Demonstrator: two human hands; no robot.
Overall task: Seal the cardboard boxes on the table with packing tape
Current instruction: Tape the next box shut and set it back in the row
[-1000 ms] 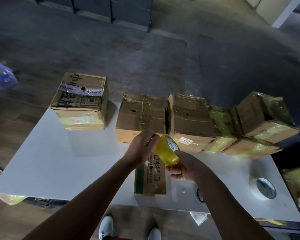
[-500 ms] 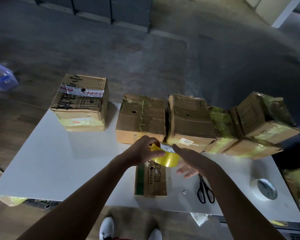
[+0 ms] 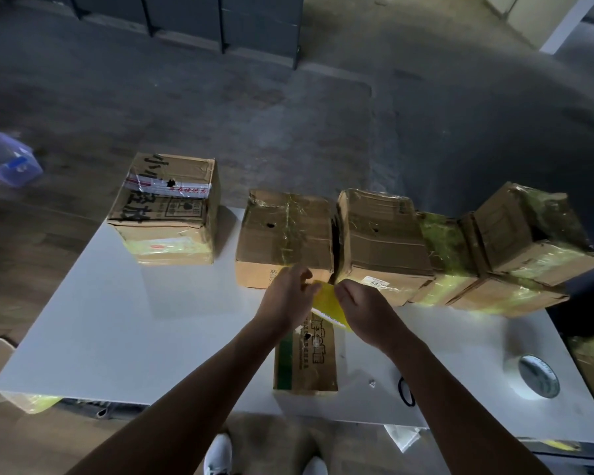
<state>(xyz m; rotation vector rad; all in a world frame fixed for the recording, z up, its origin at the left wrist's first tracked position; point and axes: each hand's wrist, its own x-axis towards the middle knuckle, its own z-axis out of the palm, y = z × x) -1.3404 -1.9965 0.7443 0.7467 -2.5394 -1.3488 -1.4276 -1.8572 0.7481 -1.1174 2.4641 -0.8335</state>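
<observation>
A roll of yellow packing tape (image 3: 328, 301) is held above the table between both hands. My left hand (image 3: 287, 296) grips its left side with curled fingers. My right hand (image 3: 366, 308) curls over its right side and hides part of it. Under the hands a small flat cardboard box (image 3: 306, 363) with green print lies at the table's front edge. Behind them a row of taped cardboard boxes (image 3: 384, 241) runs along the far edge to the right, and one more box (image 3: 167, 214) stands apart at the far left.
The white table (image 3: 110, 323) carries a white tape roll (image 3: 534, 375) at the front right. Black scissor handles (image 3: 406, 392) peek out beside my right forearm. A blue plastic tub (image 3: 7, 162) sits on the floor to the left.
My right hand went from fingers spread beside the roll to curled over its right side. The roll has turned and sits a little lower between both hands.
</observation>
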